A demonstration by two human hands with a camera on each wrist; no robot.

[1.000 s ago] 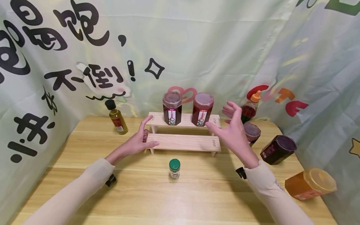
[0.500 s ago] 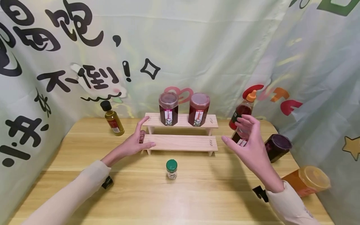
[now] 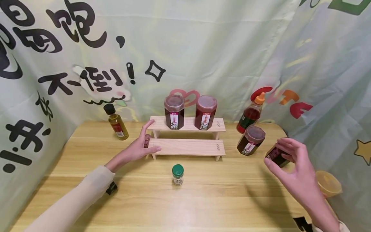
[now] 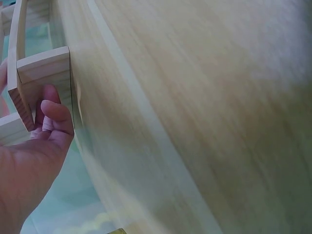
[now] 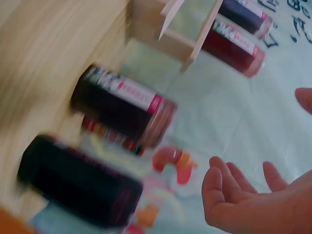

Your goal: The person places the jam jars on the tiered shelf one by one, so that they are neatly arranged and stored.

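My left hand (image 3: pixel 134 149) grips the left end of a two-step wooden rack (image 3: pixel 188 147). Its thumb lies on the lower step, the forefinger reaches the upper one, and in the left wrist view the other fingers (image 4: pixel 57 111) curl in at the end board. Two hexagonal jars of dark red contents, a left jar (image 3: pixel 174 112) and a right jar (image 3: pixel 205 113), stand on the upper step. My right hand (image 3: pixel 295 172), fingers spread and holding nothing, overlaps a dark jar (image 5: pixel 78 180) in the head view; the right wrist view shows them apart.
Left of that dark jar stands another hexagonal jar (image 3: pixel 251 140), with an orange-capped sauce bottle (image 3: pixel 250 116) behind it. My right arm partly hides an amber jar (image 3: pixel 328 183). A green-capped shaker (image 3: pixel 178 175) stands before the rack, an oil bottle (image 3: pixel 118 124) at left.
My right hand has moved from beside the upper step rightward and toward me, past the nearer hexagonal jar to the dark jar. The left hand keeps its grip on the rack.
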